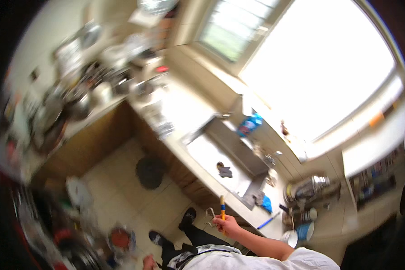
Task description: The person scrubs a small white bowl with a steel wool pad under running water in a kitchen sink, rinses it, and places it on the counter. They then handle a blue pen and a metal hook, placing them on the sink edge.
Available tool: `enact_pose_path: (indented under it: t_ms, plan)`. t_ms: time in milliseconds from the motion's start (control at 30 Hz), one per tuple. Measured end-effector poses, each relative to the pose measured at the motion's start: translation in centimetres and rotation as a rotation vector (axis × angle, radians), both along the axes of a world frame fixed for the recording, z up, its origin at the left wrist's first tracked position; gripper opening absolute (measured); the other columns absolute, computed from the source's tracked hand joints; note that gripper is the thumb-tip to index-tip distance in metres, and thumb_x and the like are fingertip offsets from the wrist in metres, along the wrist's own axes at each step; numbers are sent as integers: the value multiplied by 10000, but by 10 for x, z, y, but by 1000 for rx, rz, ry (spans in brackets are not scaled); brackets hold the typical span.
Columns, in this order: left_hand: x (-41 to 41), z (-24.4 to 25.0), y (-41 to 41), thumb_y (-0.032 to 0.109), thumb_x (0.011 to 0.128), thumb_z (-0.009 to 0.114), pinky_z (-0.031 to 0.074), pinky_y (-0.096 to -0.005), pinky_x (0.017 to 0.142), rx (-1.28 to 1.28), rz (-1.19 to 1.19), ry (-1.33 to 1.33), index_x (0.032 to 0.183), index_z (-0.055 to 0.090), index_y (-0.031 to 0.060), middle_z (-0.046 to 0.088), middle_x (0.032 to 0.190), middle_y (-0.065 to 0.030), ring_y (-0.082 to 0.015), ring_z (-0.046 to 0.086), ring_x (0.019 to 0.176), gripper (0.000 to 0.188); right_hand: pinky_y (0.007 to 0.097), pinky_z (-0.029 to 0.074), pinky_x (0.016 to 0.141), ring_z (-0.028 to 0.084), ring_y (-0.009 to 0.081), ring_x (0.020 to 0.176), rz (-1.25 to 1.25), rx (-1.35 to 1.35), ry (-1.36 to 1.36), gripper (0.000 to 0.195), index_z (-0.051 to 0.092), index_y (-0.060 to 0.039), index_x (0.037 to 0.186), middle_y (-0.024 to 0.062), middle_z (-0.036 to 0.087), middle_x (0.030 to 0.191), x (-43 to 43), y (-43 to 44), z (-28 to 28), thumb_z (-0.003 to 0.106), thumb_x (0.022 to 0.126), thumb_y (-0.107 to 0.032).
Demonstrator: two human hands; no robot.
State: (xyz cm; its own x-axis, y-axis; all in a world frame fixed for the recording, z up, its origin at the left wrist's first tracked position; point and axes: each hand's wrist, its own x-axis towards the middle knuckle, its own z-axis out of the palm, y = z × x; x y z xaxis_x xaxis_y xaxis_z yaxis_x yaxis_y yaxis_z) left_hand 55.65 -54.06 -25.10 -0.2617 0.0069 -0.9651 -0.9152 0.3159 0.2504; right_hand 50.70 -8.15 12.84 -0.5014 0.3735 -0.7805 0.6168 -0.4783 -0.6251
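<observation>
My right hand (226, 225) is closed around a slim yellow-orange tool (222, 206) with a blue band, held upright in the picture. Between the same fingers is a bent pale wire piece (209, 213); its exact kind is unclear. Low at the bottom edge, my left hand (149, 262) is partly cut off and blurred beside my leg. Beyond the right hand, a steel sink (234, 146) is set into the counter (202, 175). A dark cloth (225, 171) lies in its basin. On the counter, a long blue object (268, 220) lies near the right forearm.
A blue packet (250, 124) stands behind the sink, and a blue cloth (266, 204) lies at its corner. Pots (77, 101) crowd the left counter. A dark round object (151, 172) and a container with red contents (120, 238) are on the floor. Mugs (305, 231) stand at right.
</observation>
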Motion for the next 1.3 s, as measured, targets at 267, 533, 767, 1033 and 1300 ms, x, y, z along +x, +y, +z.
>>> enact_pose_path:
  t_ms: [267, 533, 767, 1033, 1300]
  plan:
    - [-164, 92, 123, 314, 935, 655, 492, -309, 611, -7, -482, 300, 1086, 641, -2, 657, 893, -72, -164, 623, 735, 350, 241, 418, 504, 542, 104, 579, -440, -45, 114, 191, 636, -80, 984, 0, 616, 763, 59, 120, -47, 757, 850, -140]
    - [-270, 132, 240, 286, 930, 653, 492, -308, 588, 242, -546, 693, 1009, 672, 21, 623, 820, -34, -141, 568, 650, 277, 222, 372, 452, 508, 93, 555, -689, -34, 228, 156, 618, -55, 1006, 21, 622, 779, 69, 205, -73, 698, 884, -108]
    - [-321, 282, 490, 189, 914, 695, 529, -275, 757, 481, -762, 840, 1163, 625, 0, 671, 1035, -71, -124, 634, 850, 320, 236, 378, 425, 505, 103, 521, -972, -3, 236, 178, 618, -26, 1035, 40, 612, 751, 90, 237, -70, 684, 878, -80]
    - [-379, 342, 718, 186, 951, 649, 526, -259, 698, 807, -699, 965, 1021, 698, 3, 708, 839, -54, -105, 650, 755, 202, 256, 399, 437, 517, 122, 545, -1208, 4, 200, 138, 602, -66, 1025, 37, 611, 801, 91, 202, -50, 670, 919, -124]
    - [-353, 360, 775, 152, 891, 724, 488, -222, 635, 915, -740, 925, 950, 697, 20, 671, 776, 5, -50, 582, 694, 147, 268, 409, 451, 528, 133, 546, -1392, 52, 198, 106, 609, -65, 1045, 39, 608, 821, 70, 176, -57, 609, 950, -113]
